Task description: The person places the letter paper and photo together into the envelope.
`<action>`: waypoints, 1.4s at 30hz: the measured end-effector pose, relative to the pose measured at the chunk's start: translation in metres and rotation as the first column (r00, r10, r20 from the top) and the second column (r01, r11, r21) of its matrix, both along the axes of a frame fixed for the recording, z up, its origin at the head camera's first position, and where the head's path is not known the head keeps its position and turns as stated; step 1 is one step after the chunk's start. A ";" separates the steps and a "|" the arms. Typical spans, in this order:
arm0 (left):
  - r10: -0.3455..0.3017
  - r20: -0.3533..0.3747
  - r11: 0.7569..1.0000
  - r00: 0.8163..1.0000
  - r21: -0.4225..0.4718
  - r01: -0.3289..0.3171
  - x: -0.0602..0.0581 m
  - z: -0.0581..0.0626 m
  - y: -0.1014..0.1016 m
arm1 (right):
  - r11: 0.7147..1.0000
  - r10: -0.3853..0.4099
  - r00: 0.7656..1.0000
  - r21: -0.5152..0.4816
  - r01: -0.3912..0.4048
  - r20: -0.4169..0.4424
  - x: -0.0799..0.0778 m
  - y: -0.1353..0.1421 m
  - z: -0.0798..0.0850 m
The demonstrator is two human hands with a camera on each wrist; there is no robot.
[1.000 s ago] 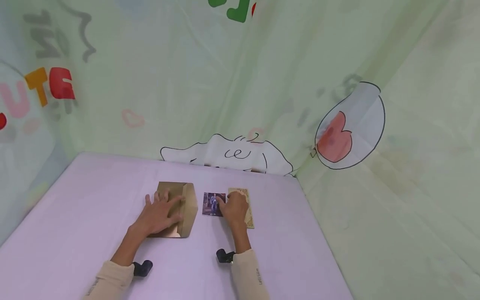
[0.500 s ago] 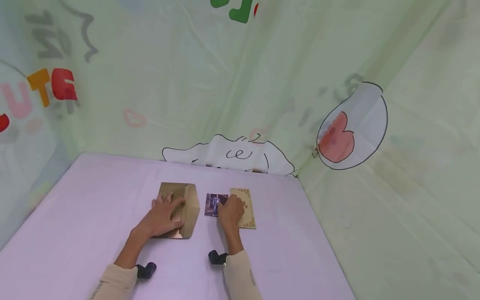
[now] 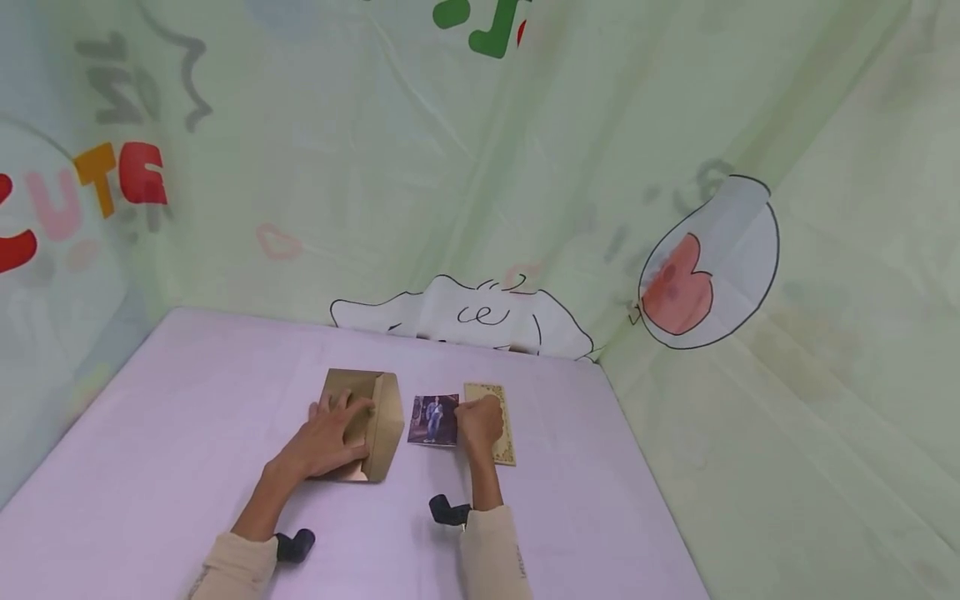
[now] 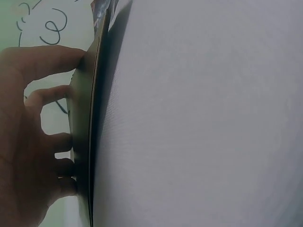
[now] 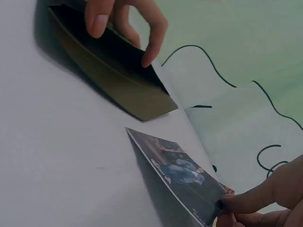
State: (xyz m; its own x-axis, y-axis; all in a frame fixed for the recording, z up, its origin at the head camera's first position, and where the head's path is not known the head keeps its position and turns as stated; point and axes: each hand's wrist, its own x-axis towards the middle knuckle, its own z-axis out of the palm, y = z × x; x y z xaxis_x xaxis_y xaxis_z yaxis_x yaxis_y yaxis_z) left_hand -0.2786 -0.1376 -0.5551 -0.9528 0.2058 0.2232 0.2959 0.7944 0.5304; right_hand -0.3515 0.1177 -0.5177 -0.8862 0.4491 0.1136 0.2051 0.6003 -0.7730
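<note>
- L hand [image 3: 322, 443]: grip spread, fingertips on env. [image 3: 358, 429]; shiny gold-brown paper, angular flap [image 3: 390, 429] laid out to R.
- R hand [image 3: 481, 423]: grip pinching photo [image 3: 432, 420] at its R edge; thin, rect., pale-rimmed, tilted off table [image 3: 585, 475], betw. env. & card [image 3: 506, 452].
- Card: cream, ornate brown border, partly hidden by R hand.
- L wrist view: env. nearly edge-on, bottom cut off.
- R wrist view: R hand cropped.
</note>
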 end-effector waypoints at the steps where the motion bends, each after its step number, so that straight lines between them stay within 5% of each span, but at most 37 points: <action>1: -0.004 0.000 1.000 1.000 0.004 0.004 -0.001 0.000 0.000 | 0.998 0.006 1.000 -0.058 -0.005 0.014 0.001 0.002 0.003; 4: -0.013 0.004 1.000 1.000 0.016 0.013 -0.002 0.001 -0.002 | 0.972 0.040 0.998 -0.235 -0.030 0.038 0.002 0.009 0.012; 9: -0.016 0.018 0.999 1.000 0.029 0.016 -0.003 0.002 -0.003 | 0.876 0.107 0.994 -0.475 -0.087 0.015 0.001 0.012 0.018; 13: -0.015 0.028 1.000 0.999 0.024 0.014 -0.002 0.001 -0.002 | 0.843 0.154 0.986 -0.529 -0.100 0.060 0.000 0.004 0.014; 19: -0.010 0.016 1.000 1.000 0.015 0.010 -0.005 0.001 -0.002 | 0.857 0.217 0.969 -0.499 -0.129 0.122 0.001 -0.018 0.003; 29: 0.005 0.036 1.000 0.999 -0.003 -0.005 -0.004 -0.002 -0.002 | 0.915 0.201 0.978 -0.367 -0.169 0.053 0.005 -0.045 -0.012; 42: -0.018 0.052 1.000 0.998 0.015 0.017 -0.006 -0.002 -0.006 | 0.951 0.194 0.981 -0.247 -0.185 0.013 0.006 -0.070 -0.014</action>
State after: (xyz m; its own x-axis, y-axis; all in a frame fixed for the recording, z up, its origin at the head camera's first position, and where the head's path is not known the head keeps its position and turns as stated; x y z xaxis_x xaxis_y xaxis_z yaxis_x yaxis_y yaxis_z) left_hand -0.2850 -0.1439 -0.5574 -0.9596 0.2193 0.1763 0.2810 0.7815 0.5570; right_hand -0.3454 0.0481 -0.5319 -0.9592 0.2825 -0.0124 0.1369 0.4255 -0.8945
